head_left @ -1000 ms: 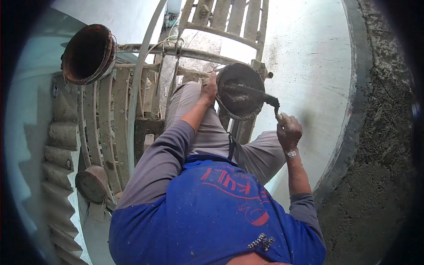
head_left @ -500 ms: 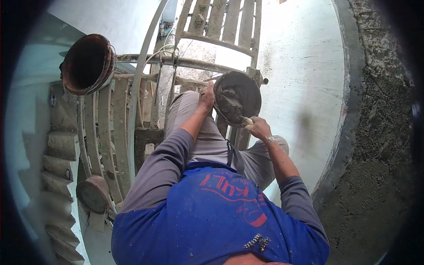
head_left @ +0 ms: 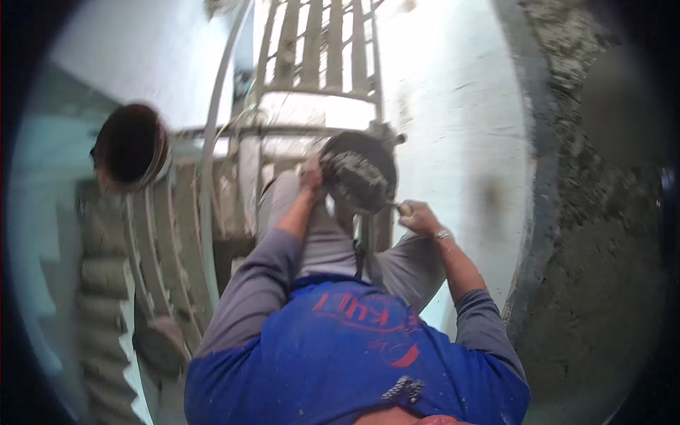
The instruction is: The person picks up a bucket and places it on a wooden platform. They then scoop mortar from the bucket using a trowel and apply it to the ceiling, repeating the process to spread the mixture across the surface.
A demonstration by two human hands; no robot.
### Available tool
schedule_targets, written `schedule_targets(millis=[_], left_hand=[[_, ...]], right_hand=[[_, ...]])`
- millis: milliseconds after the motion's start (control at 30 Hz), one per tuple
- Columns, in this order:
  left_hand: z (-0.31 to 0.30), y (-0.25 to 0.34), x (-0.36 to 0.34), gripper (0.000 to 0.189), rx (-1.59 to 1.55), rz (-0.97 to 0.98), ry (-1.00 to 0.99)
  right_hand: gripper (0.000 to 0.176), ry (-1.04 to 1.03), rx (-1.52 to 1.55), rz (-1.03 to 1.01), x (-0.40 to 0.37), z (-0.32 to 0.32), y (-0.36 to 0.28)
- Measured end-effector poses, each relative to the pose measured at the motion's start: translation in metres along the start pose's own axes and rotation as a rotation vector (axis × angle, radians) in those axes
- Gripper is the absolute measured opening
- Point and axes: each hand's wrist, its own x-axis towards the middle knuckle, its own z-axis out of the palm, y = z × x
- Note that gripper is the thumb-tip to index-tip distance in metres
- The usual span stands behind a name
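A round, dark bowl (head_left: 382,157) with wet grey mortar (head_left: 358,166) in it is above my lap, between my knees. My left hand (head_left: 311,178) is closed on its left rim. At the bowl's lower right, my right hand (head_left: 423,219) is wrapped round the pale handle (head_left: 404,210) of a trowel. Its thin shank points left toward the bowl, and the blade is blurred against the mortar.
A rusty bucket (head_left: 132,149) stands at the left by slatted wooden planks (head_left: 166,234). Ahead is a ladder-like slatted frame (head_left: 319,49). On the right, a pale wall (head_left: 460,99) borders a rough, mortar-covered surface (head_left: 595,262). Corrugated sheeting (head_left: 106,312) lies lower left.
The view has shifted. The bowl appears lower and further left, held by my left hand. The trowel has drawn back to the bowl's lower right edge, and the mortar's surface looks different.
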Motion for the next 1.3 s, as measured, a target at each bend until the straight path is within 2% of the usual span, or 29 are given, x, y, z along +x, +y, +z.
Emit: schedule_targets(millis=[67, 100, 133, 167, 200, 233, 267, 300, 367, 467, 533, 567, 633, 700, 767, 833, 900, 967, 1067, 1100, 1133, 1167, 1200, 1233, 1300], left_hand=[[0.006, -0.007, 0.008, 0.038, 0.296, 0.026, -0.036], [0.015, -0.028, 0.015, 0.037, 0.075, -0.004, 0.008], [0.026, -0.070, 0.031, 0.034, 0.173, 0.198, 0.072], [0.038, -0.112, 0.046, 0.032, 0.297, 0.400, 0.165], [0.048, -0.148, 0.058, 0.030, 0.423, 0.582, 0.284], [0.019, -0.085, 0.037, 0.032, 0.261, 0.254, 0.097], [0.016, -0.046, 0.025, 0.038, -0.265, 0.039, -0.007], [0.013, -0.006, 0.012, 0.047, -0.789, -0.201, 0.011], [0.001, 0.016, 0.004, 0.047, -0.865, -0.344, -0.079], [0.005, -0.011, 0.014, 0.047, -0.866, -0.243, -0.140], [0.010, -0.032, 0.023, 0.047, -0.892, -0.293, -0.129], [0.012, -0.033, 0.027, 0.046, -0.904, -0.318, -0.121], [0.003, 0.003, 0.009, 0.046, -0.839, -0.321, -0.066], [-0.001, 0.020, 0.004, 0.046, -0.785, -0.297, -0.054], [0.001, 0.001, 0.012, 0.046, -0.802, -0.310, -0.082], [0.002, -0.010, 0.019, 0.045, -0.782, -0.284, -0.085], [0.001, -0.011, 0.021, 0.044, -0.720, -0.227, -0.063], [0.004, -0.010, 0.018, 0.045, -0.700, -0.216, -0.047], [-0.001, -0.005, 0.010, 0.046, -0.721, -0.249, -0.010], [0.002, -0.007, 0.012, 0.046, -0.731, -0.244, 0.021], [0.006, -0.007, 0.016, 0.046, -0.751, -0.243, 0.049], [0.004, -0.005, 0.018, 0.047, -0.645, -0.197, 0.060], [-0.002, -0.007, 0.014, 0.048, -0.537, -0.157, 0.066], [-0.001, -0.004, 0.014, 0.049, -0.435, -0.114, 0.070], [0.008, -0.048, 0.032, 0.051, -0.623, -0.207, -0.073]], right_hand=[[0.027, 0.105, -0.111, -0.219, -0.005, -0.013, 0.009], [0.029, 0.126, -0.222, -0.312, -0.008, -0.021, 0.010], [0.032, 0.120, -0.029, -0.159, -0.021, -0.035, -0.004], [0.032, 0.162, -0.088, -0.203, -0.026, -0.041, 0.001], [0.026, 0.153, -0.009, -0.114, -0.039, -0.058, -0.008], [0.026, 0.107, 0.028, 0.074, -0.054, -0.084, -0.041], [0.027, 0.159, -0.003, 0.065, -0.060, -0.099, -0.045], [0.028, 0.194, -0.030, 0.052, -0.066, -0.111, -0.046], [0.026, 0.273, -0.126, -0.012, -0.077, -0.152, -0.068], [0.027, 0.366, -0.185, -0.103, -0.096, -0.216, -0.096], [0.026, 0.422, -0.203, -0.136, -0.109, -0.263, -0.120], [0.025, 0.476, -0.198, -0.176, -0.115, -0.285, -0.129], [0.024, 0.546, -0.293, -0.295, -0.130, -0.336, -0.159], [0.016, 0.707, -0.686, -0.496, -0.136, -0.386, -0.164], [0.020, 0.743, -0.089, -0.055, -0.154, -0.432, -0.186], [0.029, 0.838, -0.066, -0.177, -0.160, -0.482, -0.182], [0.034, 0.823, 0.100, -0.225, -0.171, -0.525, -0.180], [0.034, 0.975, 0.212, -0.070, -0.180, -0.561, -0.170], [0.035, 1.249, 0.104, 0.332, -0.201, -0.618, -0.135], [0.040, 1.300, 0.097, 0.395, -0.215, -0.626, -0.128], [0.043, 1.485, -0.009, 0.281, -0.232, -0.633, -0.102], [0.048, 1.663, -0.127, 0.167, -0.247, -0.637, -0.079], [0.051, 1.577, -0.118, 0.318, -0.268, -0.626, -0.094], [0.056, 1.591, -0.137, 0.390, -0.273, -0.606, -0.115], [0.056, 1.421, -0.184, 0.485, -0.281, -0.600, -0.116]])
